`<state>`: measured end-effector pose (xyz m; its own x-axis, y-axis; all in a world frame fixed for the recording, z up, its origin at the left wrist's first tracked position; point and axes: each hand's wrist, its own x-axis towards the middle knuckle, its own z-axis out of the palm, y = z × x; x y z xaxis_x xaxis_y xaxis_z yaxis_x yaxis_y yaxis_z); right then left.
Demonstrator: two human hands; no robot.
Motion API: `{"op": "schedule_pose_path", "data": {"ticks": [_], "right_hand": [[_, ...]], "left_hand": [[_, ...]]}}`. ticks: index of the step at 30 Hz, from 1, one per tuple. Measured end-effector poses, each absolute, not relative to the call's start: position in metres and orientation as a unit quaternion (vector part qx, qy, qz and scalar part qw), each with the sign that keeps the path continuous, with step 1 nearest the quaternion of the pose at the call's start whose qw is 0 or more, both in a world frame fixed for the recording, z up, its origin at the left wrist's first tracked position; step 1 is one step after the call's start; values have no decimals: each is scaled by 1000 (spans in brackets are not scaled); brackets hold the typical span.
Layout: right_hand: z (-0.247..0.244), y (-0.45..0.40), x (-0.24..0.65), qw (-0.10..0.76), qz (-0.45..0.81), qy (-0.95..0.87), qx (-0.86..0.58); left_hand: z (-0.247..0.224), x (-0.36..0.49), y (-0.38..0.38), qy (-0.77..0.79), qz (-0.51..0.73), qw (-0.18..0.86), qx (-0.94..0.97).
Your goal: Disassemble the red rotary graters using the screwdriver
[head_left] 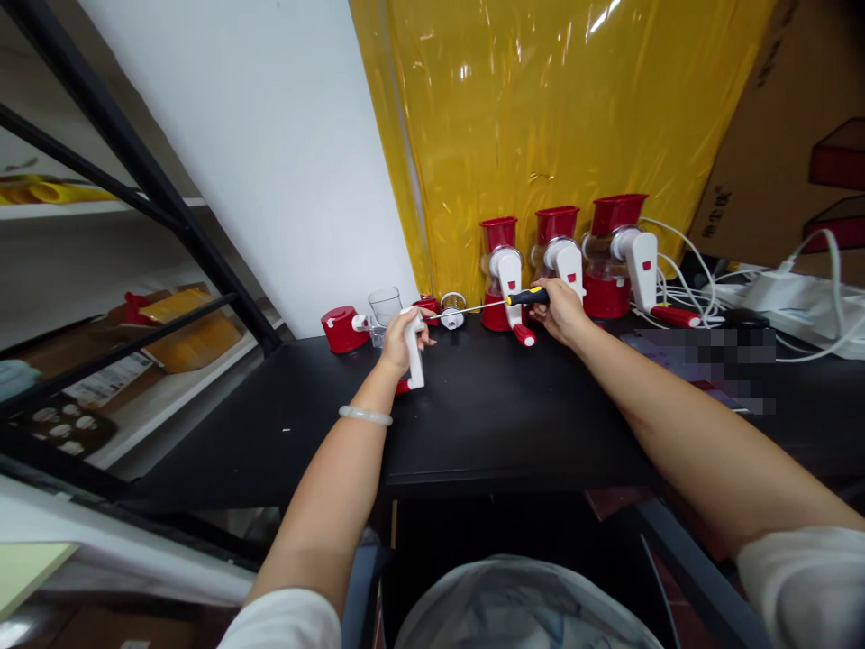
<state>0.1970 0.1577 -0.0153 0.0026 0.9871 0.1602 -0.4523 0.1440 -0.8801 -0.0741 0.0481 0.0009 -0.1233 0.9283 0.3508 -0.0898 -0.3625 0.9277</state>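
Head: screwdriver [522, 297] in right fingers [555, 290]

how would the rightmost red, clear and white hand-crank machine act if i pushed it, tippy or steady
The red, clear and white hand-crank machine may tip if pushed high, since it stands tall with a flared red hopper on top. It looks like rigid plastic, so probably won't flex. Its white crank arm juts out and might swing.

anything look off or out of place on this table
Two minor things: white cables lie in an untidy tangle beside the rightmost red-and-white machine, and a tiny white fleck sits alone on the left part of the black table. No spill or damage is visible.
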Motion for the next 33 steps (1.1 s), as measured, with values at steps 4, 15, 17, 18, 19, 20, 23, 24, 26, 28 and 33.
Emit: {"op": "schedule_pose_path", "data": {"ticks": [4,15,17,18,19,20,23,24,26,28,33], "right_hand": [[-14,157,195,643,572,-402,-313],[-15,160,193,663,556,-393,-310],[-15,161,193,669,553,-389,-309],[-15,161,193,670,554,-387,-307],[-15,161,193,671,554,-386,-306],[-15,161,193,671,554,-386,-306],[-15,161,193,670,550,-390,-311],[-15,161,193,671,549,-389,-311],[-15,161,193,673,551,-384,-308],[-16,161,193,676,557,-378,-299],[-18,162,193,686,559,-364,-291]], "left_hand": [[1,-74,48,394,636,401,528],[0,-74,48,404,633,396,529],[-1,-74,48,401,634,396,530],[-1,-74,49,398,635,396,530],[-1,-74,49,396,635,398,530],[-1,-74,49,395,636,399,530],[-1,-75,49,395,636,398,530],[-1,-75,49,397,636,396,530],[-1,-74,49,399,634,393,533],[-1,-74,49,399,633,394,533],[-1,-75,50,395,631,397,538]]}}
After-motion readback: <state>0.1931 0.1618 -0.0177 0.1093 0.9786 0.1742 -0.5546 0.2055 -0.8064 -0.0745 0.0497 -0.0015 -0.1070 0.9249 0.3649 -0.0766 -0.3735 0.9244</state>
